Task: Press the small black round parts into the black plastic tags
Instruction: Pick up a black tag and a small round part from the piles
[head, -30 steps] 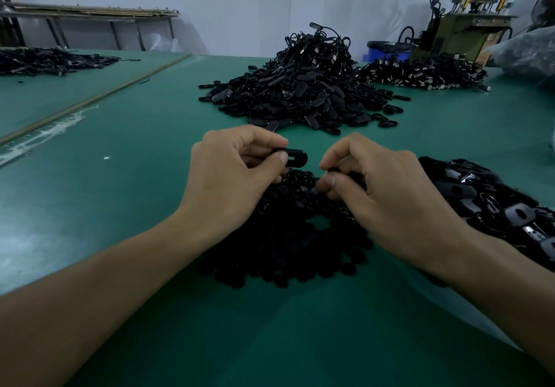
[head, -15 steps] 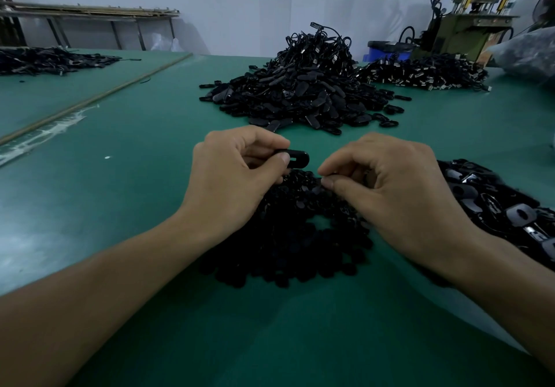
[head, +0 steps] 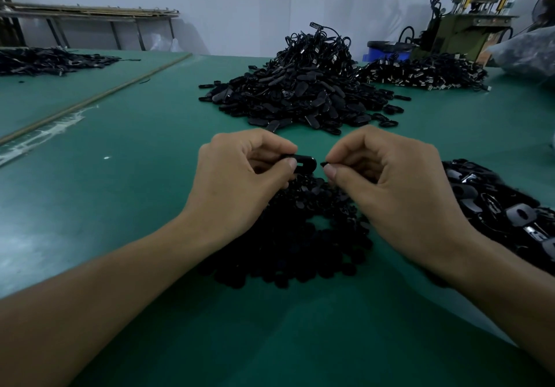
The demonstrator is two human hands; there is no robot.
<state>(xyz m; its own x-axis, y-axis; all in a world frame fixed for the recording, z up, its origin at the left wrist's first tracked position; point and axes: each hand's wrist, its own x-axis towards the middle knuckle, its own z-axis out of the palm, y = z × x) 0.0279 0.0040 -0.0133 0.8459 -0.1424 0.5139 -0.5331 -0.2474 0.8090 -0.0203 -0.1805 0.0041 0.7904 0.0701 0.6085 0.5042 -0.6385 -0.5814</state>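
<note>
My left hand (head: pixel 240 182) pinches a black plastic tag (head: pixel 305 163) between thumb and forefinger, its rounded end pointing right. My right hand (head: pixel 387 182) pinches a small black round part (head: pixel 323 164) at its fingertips, a short gap away from the tag's end. Both hands hover above a low pile of small black round parts (head: pixel 288 242) on the green table. My right forearm covers part of that pile.
A tall heap of black tags (head: pixel 300 92) lies straight ahead. Another heap of tags (head: pixel 510 209) sits at the right by my right wrist. Further tag piles lie at back right (head: pixel 420 73) and far left (head: pixel 51 61). A machine (head: pixel 468 23) stands at the back right.
My right hand rose from the pile of round parts with one part pinched and came level with the tag. My left hand has kept the tag nearly still.
</note>
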